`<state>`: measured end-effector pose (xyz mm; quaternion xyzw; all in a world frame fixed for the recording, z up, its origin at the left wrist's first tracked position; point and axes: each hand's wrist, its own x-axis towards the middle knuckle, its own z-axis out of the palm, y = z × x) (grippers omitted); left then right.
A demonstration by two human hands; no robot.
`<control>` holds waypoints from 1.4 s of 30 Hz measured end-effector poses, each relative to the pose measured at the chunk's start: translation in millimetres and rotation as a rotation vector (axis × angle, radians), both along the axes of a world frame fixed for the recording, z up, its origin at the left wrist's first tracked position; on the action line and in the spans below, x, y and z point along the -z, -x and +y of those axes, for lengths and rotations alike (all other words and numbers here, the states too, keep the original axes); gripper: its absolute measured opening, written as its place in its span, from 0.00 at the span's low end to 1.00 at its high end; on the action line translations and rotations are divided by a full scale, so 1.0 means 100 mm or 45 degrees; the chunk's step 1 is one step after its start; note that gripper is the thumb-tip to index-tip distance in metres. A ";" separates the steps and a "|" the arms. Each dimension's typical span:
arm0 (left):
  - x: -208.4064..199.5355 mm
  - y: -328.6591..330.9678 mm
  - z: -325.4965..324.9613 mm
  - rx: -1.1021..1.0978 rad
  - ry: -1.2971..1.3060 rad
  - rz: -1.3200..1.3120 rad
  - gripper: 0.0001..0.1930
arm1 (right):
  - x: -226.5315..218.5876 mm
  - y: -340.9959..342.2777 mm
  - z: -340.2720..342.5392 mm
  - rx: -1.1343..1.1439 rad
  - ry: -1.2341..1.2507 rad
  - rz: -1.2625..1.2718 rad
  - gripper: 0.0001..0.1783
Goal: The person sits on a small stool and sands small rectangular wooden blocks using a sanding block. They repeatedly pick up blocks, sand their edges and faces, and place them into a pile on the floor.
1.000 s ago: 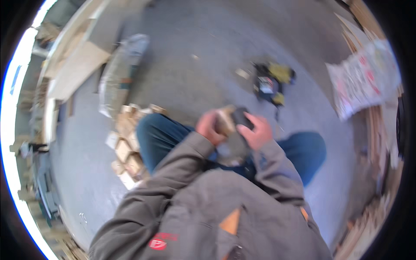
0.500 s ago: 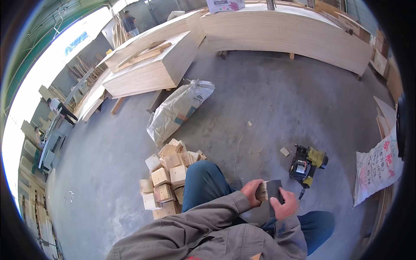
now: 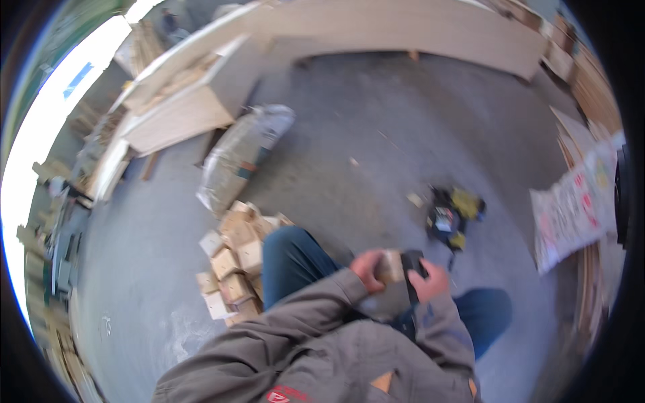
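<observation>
Over the floor between my knees, my left hand (image 3: 369, 271) is closed on one end of a pale wooden block (image 3: 390, 267). My right hand (image 3: 431, 281) grips a dark grey rectangular piece (image 3: 410, 263) that looks like sandpaper, pressed against the block's right end. Motion blur softens both hands, and the block's underside is hidden. To the left of my bent knee lies a heap of similar wooden blocks (image 3: 236, 258). Beyond my right hand, a black and yellow-green power tool (image 3: 447, 216) rests on the floor.
A white woven sack (image 3: 242, 161) lies beyond the heap, and a second, printed sack (image 3: 574, 201) leans at the right. Stacked plywood sheets (image 3: 178, 121) stand at the far left, with a long stack (image 3: 376, 30) across the back. A small wood scrap (image 3: 415, 200) lies beside the tool.
The whole view has swung, so the surroundings sit further left and higher. Both hands still hold the block and dark piece together; less of the dark piece's face shows.
</observation>
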<state>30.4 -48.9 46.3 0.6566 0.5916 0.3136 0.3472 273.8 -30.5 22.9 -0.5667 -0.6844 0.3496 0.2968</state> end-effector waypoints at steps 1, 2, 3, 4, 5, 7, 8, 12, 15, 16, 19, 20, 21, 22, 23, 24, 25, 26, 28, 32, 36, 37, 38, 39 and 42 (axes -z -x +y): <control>-0.01 -0.01 0.04 0.022 0.035 0.036 0.34 | 0.01 -0.03 0.04 0.037 -0.044 -0.055 0.32; 0.06 0.01 0.02 0.014 0.043 0.036 0.35 | -0.19 0.04 0.01 -0.020 -0.144 -0.053 0.32; 0.07 0.03 -0.02 -0.034 -0.017 0.009 0.37 | -0.39 0.11 -0.04 -0.076 -0.248 -0.040 0.32; 0.08 0.03 -0.03 -0.088 -0.085 -0.028 0.39 | -0.41 0.15 -0.06 -0.148 -0.378 0.040 0.32; 0.10 0.01 -0.05 -0.128 -0.131 -0.051 0.40 | -0.37 0.17 -0.11 -0.205 -0.433 0.033 0.32; 0.15 -0.01 -0.09 -0.121 -0.024 -0.292 0.44 | -0.46 0.17 -0.15 -0.095 -0.118 0.187 0.33; 0.09 0.00 -0.09 -0.070 -0.057 -0.070 0.45 | -0.41 0.11 -0.12 -0.008 -0.015 0.087 0.33; 0.27 0.00 -0.08 -0.074 -0.026 -0.214 0.47 | -0.44 0.07 -0.09 0.050 -0.022 0.014 0.33; 0.16 -0.02 -0.05 -0.131 0.060 -0.322 0.47 | -0.66 0.18 -0.19 -0.087 -0.166 0.090 0.33; 0.15 -0.05 -0.05 -0.141 0.087 -0.355 0.47 | -0.65 0.18 -0.19 -0.083 -0.126 0.124 0.33; 0.18 0.00 -0.04 -0.074 0.007 -0.218 0.47 | -0.47 0.06 -0.12 0.102 0.067 -0.010 0.33; 0.12 -0.01 -0.06 -0.071 -0.013 -0.231 0.47 | -0.45 0.01 -0.08 0.174 0.180 -0.078 0.32; 0.10 -0.04 -0.08 -0.077 -0.034 -0.252 0.47 | -0.45 0.00 -0.08 0.146 0.099 -0.058 0.32; 0.16 -0.02 -0.06 -0.132 0.019 -0.401 0.45 | -0.45 0.01 -0.07 0.118 0.019 -0.037 0.32; 0.17 -0.03 -0.04 -0.133 0.026 -0.412 0.45 | -0.45 0.02 -0.07 0.088 -0.060 -0.017 0.32; 0.16 -0.03 -0.02 -0.142 0.027 -0.419 0.45 | -0.52 0.06 -0.11 0.005 -0.105 0.066 0.33; 0.16 -0.01 -0.03 -0.149 0.038 -0.421 0.45 | -0.61 0.11 -0.16 -0.046 -0.118 0.087 0.33; 0.18 -0.01 -0.05 -0.149 0.041 -0.428 0.45 | -0.64 0.12 -0.18 -0.052 -0.104 0.114 0.33; 0.22 0.00 -0.06 -0.137 0.041 -0.427 0.46 | -0.55 0.13 -0.18 -0.007 -0.065 0.108 0.33; 0.12 -0.06 -0.08 -0.083 -0.025 -0.420 0.45 | -0.36 -0.03 0.01 0.222 0.176 -0.114 0.33; 0.04 -0.11 -0.02 -0.070 -0.018 -0.509 0.46 | -0.45 -0.09 0.00 0.380 0.161 -0.071 0.33; 0.03 -0.11 -0.02 -0.068 -0.004 -0.525 0.46 | -0.45 -0.09 -0.01 0.348 0.083 -0.056 0.33; 0.07 -0.10 -0.03 -0.061 0.001 -0.500 0.46 | -0.46 -0.09 -0.01 0.316 0.004 -0.042 0.33; 0.12 -0.07 -0.05 -0.054 0.005 -0.473 0.47 | -0.47 -0.09 -0.01 0.284 -0.075 -0.024 0.33; 0.22 -0.02 -0.05 -0.027 0.023 -0.395 0.47 | -0.56 0.05 -0.05 0.076 -0.145 0.126 0.34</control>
